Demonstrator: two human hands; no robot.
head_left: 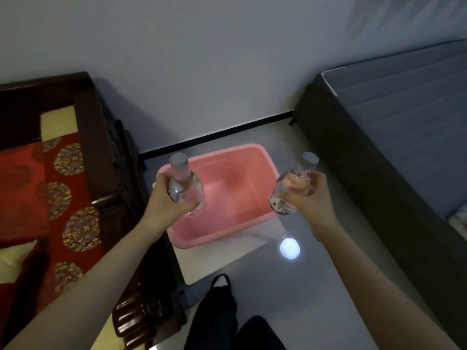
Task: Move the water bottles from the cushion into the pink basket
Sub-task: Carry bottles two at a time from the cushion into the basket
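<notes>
The pink basket stands on the floor against the wall, and nothing lies inside it. My left hand grips a clear water bottle with a grey cap, held upright above the basket's left rim. My right hand holds a second clear water bottle, tilted, above the basket's right rim. The red patterned cushion lies on the wooden sofa at the left, with no bottles visible on it.
A dark wooden sofa arm runs between the cushion and the basket. A dark grey bed fills the right side. A bright light reflection shines on the grey floor. My dark trouser legs show at the bottom.
</notes>
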